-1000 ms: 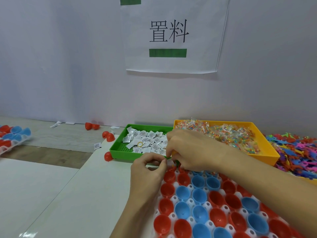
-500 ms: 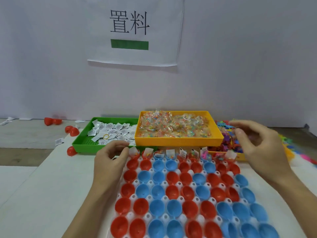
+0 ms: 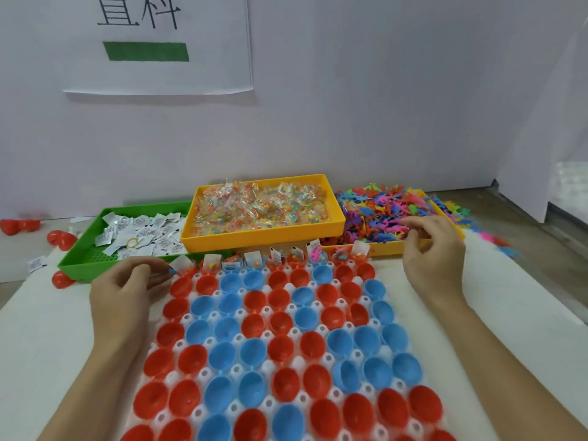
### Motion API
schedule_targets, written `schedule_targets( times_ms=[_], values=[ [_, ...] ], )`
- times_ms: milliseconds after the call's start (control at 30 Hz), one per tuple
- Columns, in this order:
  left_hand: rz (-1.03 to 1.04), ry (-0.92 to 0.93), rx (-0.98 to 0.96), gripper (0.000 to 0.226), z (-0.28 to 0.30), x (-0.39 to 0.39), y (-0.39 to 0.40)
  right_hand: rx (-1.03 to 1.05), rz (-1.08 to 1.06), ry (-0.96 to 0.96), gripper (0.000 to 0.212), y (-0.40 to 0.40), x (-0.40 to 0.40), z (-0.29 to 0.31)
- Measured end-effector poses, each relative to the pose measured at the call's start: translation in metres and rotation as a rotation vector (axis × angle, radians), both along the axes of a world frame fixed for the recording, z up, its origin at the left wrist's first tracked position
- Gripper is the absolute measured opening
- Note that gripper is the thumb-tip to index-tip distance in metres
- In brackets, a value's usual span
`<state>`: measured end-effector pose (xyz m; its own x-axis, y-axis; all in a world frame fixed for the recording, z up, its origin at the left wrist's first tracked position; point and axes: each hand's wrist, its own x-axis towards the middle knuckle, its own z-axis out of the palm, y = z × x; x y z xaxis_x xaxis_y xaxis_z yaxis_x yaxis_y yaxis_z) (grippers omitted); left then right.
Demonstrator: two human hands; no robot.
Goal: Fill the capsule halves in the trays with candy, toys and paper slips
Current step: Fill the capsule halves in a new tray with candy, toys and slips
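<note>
Change: my right hand [image 3: 434, 249] has left the far row for the toy tray [image 3: 445, 214], fingers loosely curled, empty.
Left hand [image 3: 124, 291]: relaxed, holding nothing, beside the capsule tray [image 3: 342, 302].
Meaning: toys next.

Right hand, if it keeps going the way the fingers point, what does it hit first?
Most likely the pile of small coloured plastic toy figures in the far-right yellow tray. The right hand hovers at that tray's near edge, its fingers pointing left and away over the heap. Height above it is unclear.

Red and blue capsule halves [image 3: 280, 342] sit open-side up in a white tray [image 3: 337, 302] — only the row nearest the orange candy tray [image 3: 264, 238] holds candy, toys and slips.
</note>
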<state>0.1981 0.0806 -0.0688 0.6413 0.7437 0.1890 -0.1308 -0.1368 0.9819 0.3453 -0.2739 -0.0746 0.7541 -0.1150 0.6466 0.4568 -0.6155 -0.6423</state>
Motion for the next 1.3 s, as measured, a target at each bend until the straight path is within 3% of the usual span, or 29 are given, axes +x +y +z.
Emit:
schedule_targets(
  times_ms=[167, 433, 533, 867, 1300],
  values=[
    [-0.018, -0.009, -0.054, 0.031, 0.001, -0.002, -0.002, -0.145, 0.033, 0.002, 0.021, 0.001, 0.006, -0.009],
    [-0.041, -0.034, -0.088, 0.042, 0.000, 0.005, 0.002, -0.168, 0.081, 0.082, 0.011, 0.002, 0.009, -0.009],
    [-0.051, 0.003, -0.065, 0.037, 0.001, 0.006, 0.001, -0.173, 0.069, 0.064, 0.013, 0.001, 0.009, -0.008],
    [-0.089, 0.104, -0.013, 0.030, -0.002, 0.005, 0.006, -0.075, 0.059, 0.056, 0.013, 0.002, 0.009, -0.006],
    [-0.092, 0.047, -0.018, 0.025, -0.027, 0.008, 0.022, 0.017, 0.053, 0.087, 0.017, 0.001, 0.008, -0.006]
  ],
)
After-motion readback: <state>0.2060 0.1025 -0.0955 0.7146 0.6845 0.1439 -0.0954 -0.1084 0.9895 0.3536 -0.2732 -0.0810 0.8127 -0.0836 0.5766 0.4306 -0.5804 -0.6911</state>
